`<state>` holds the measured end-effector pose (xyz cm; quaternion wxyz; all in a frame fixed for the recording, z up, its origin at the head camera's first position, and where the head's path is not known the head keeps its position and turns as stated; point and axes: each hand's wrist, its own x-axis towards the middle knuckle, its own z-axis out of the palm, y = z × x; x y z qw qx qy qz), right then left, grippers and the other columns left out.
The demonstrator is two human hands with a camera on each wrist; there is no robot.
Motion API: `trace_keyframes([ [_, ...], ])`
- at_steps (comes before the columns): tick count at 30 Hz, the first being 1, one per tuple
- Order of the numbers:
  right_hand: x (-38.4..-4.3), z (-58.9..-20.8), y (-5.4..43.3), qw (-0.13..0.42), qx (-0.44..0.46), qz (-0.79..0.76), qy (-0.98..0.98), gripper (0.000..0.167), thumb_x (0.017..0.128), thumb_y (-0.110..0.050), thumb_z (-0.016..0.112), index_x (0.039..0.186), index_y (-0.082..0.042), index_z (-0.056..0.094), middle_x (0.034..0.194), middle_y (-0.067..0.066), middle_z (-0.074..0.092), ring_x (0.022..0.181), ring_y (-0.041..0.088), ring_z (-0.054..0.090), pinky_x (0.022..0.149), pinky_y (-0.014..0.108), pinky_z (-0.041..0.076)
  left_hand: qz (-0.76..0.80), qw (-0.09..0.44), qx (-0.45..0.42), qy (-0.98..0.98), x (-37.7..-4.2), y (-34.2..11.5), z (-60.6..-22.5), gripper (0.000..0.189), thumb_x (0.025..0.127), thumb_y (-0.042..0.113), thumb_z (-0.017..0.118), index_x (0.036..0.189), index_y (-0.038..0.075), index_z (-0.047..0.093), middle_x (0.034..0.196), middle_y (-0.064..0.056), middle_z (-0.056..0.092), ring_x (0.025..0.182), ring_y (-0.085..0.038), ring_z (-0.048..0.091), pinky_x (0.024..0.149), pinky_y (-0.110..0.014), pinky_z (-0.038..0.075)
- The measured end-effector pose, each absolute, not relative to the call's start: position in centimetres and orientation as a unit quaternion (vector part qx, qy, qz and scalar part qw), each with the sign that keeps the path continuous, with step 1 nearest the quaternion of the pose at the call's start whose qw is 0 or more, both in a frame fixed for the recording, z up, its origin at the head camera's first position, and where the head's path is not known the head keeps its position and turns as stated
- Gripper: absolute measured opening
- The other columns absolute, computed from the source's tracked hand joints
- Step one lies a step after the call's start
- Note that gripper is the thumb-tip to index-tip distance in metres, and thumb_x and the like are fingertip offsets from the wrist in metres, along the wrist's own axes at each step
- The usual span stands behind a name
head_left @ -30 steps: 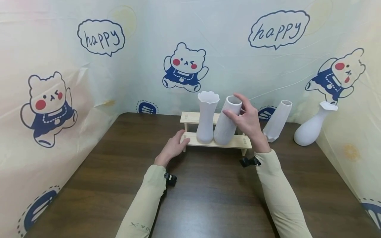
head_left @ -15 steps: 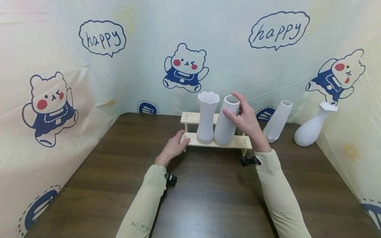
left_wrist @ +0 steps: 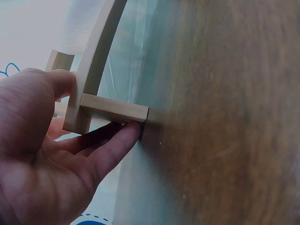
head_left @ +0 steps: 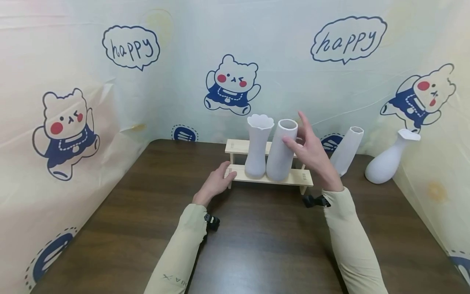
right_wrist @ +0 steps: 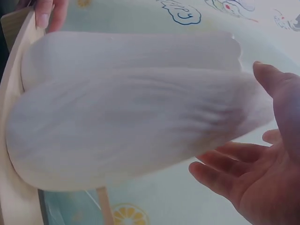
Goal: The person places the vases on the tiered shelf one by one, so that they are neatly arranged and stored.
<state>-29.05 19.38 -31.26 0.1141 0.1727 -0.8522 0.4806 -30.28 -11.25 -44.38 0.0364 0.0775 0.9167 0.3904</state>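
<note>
A light two-step wooden stand (head_left: 290, 178) stands on the table, and my left hand (head_left: 214, 181) holds its left end. In the left wrist view the thumb lies on the shelf board (left_wrist: 101, 56) and the fingers are around the leg. Two white vases stand side by side on the lower step: a scallop-rimmed vase (head_left: 258, 151) on the left and a tapered ribbed vase (head_left: 280, 153) on the right. My right hand (head_left: 313, 153) is spread beside the upper part of the ribbed vase, thumb and fingers apart, its thumb overlapping the vase in the head view.
Right of the stand, a faceted white vase (head_left: 346, 151) stands on the dark wooden table (head_left: 264, 245), partly behind my right wrist. Further right is a round-bellied white vase (head_left: 385, 163) with a narrow neck. A printed cloth (head_left: 286, 73) hangs behind the table.
The ribbed vase has straightened slightly toward the scalloped one. My right hand has let go of it, fingers spreading and moving off to the right. My left hand stays on the stand.
</note>
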Motion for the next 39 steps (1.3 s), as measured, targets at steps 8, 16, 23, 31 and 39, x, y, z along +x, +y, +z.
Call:
trace_keyframes([
  [8,-28.3,-30.9,21.4,0.169,0.185,0.476,-0.843,0.077,0.097,-0.031,0.062,0.157,-0.031,0.014,0.146,0.017,0.050,0.129,0.037,0.053,0.107,0.059,0.041,0.394,0.038,0.074,0.916,-30.2,-11.1,-44.3,0.067,0.099,0.049,0.050,0.153,0.015,0.030,0.155,-0.012,0.041,0.140,-0.032,0.043,0.113,-0.054,0.036],
  [16,-27.7,-31.3,23.4,0.259,0.173,0.468,-0.827,0.062,0.097,-0.018,0.061,0.151,-0.020,0.032,0.134,0.018,0.059,0.111,0.013,0.063,0.091,0.022,0.051,0.391,0.039,0.073,0.917,-30.2,-11.2,-44.5,0.068,0.099,0.049,0.050,0.153,0.015,0.029,0.154,-0.012,0.041,0.139,-0.032,0.044,0.113,-0.054,0.037],
  [23,-27.2,-30.9,24.4,0.310,0.158,0.471,-0.810,0.057,0.095,-0.011,0.062,0.147,-0.015,0.038,0.128,0.024,0.061,0.105,-0.001,0.059,0.088,0.011,0.045,0.395,0.045,0.069,0.915,-30.1,-11.1,-44.5,0.067,0.099,0.049,0.050,0.154,0.016,0.028,0.155,-0.012,0.040,0.140,-0.032,0.043,0.113,-0.054,0.036],
  [31,-28.2,-31.2,26.4,0.331,0.121,0.457,-0.816,0.058,0.094,-0.018,0.065,0.146,-0.023,0.039,0.129,0.016,0.061,0.114,0.019,0.060,0.093,0.017,0.047,0.392,0.042,0.073,0.916,-30.1,-11.0,-44.5,0.067,0.099,0.049,0.050,0.153,0.016,0.029,0.155,-0.011,0.041,0.140,-0.032,0.044,0.113,-0.054,0.037],
  [39,-28.8,-31.5,28.5,0.367,0.084,0.427,-0.822,0.053,0.094,-0.026,0.065,0.143,-0.028,0.045,0.129,0.014,0.063,0.117,0.024,0.059,0.096,0.018,0.049,0.389,0.040,0.062,0.918,-30.2,-10.9,-44.5,0.067,0.099,0.050,0.049,0.154,0.018,0.027,0.156,-0.010,0.039,0.141,-0.031,0.043,0.113,-0.054,0.036],
])
